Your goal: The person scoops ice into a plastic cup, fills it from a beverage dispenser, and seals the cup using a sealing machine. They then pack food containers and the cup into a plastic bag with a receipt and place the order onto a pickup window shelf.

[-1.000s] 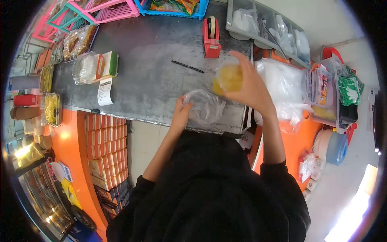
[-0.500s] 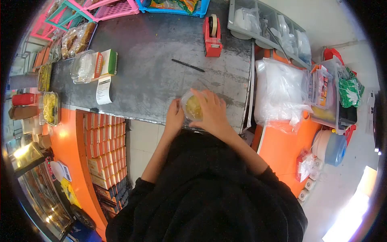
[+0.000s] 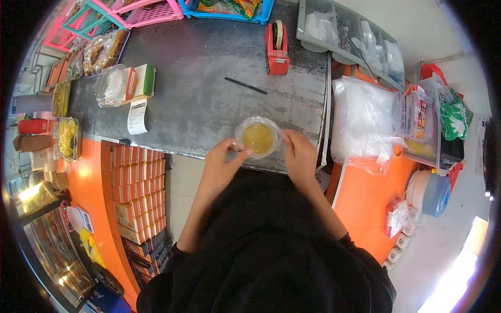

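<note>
A round clear plastic container (image 3: 258,137) with yellow contents is at the near edge of the dark worktop (image 3: 182,78). My left hand (image 3: 222,163) grips its left rim, thumb across the near edge and fingers at the side. On the opposite side, my right hand (image 3: 301,155) pinches the rim between thumb and fingers. Whether the container rests on the worktop or is slightly raised, I cannot tell. Beyond it lies a black pen (image 3: 245,85), and farther back stands a red tape dispenser (image 3: 277,57) with a roll of tape.
At left are a clear plastic pack (image 3: 111,86), a green-and-white box (image 3: 147,81) and a printed receipt (image 3: 138,116). A grey divided tray (image 3: 339,44) sits at the back right, near a stack of clear bags (image 3: 365,117). Blue and pink baskets line the back.
My right hand has moved off the container's top to its right rim, uncovering the yellow contents. My left hand now has its thumb over the near rim.
</note>
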Motion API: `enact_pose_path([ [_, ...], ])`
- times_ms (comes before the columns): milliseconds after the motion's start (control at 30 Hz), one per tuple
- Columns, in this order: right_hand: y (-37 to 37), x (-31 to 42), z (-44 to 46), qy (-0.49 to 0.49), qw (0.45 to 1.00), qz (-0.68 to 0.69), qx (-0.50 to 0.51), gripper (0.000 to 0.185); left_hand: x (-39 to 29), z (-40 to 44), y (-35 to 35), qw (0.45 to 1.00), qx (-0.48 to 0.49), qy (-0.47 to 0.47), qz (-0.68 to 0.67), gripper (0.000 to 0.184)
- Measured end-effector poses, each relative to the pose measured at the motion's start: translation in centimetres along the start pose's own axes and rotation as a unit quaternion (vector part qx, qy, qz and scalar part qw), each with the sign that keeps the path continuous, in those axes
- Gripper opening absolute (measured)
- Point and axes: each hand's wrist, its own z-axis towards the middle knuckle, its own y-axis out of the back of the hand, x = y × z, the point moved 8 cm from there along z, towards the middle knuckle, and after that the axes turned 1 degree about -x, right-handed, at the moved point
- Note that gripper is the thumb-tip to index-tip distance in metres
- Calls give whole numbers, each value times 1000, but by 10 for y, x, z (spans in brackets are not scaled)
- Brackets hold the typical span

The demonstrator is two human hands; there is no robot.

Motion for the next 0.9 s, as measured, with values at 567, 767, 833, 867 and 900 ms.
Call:
enact_pose_path([
  [567, 33, 95, 36, 262, 948, -25, 182, 21, -56, 32, -49, 970, 38, -237, -28, 35],
  [767, 58, 86, 45, 217, 974, 46, 52, 17, -52, 39, -66, 972, 70, -221, -41, 34],
  [833, 63, 56, 46, 57, 993, 104, -14, 16, -40, 40, -74, 982, 106, -141, -63, 42],
  [867, 39, 35, 40, -16, 982, 178, 54, 15, -42, 38, -77, 975, 109, -161, -109, 47],
  [900, 17, 20, 33, -89, 956, 251, 122, 14, -44, 37, -78, 965, 111, -181, -155, 52],
])
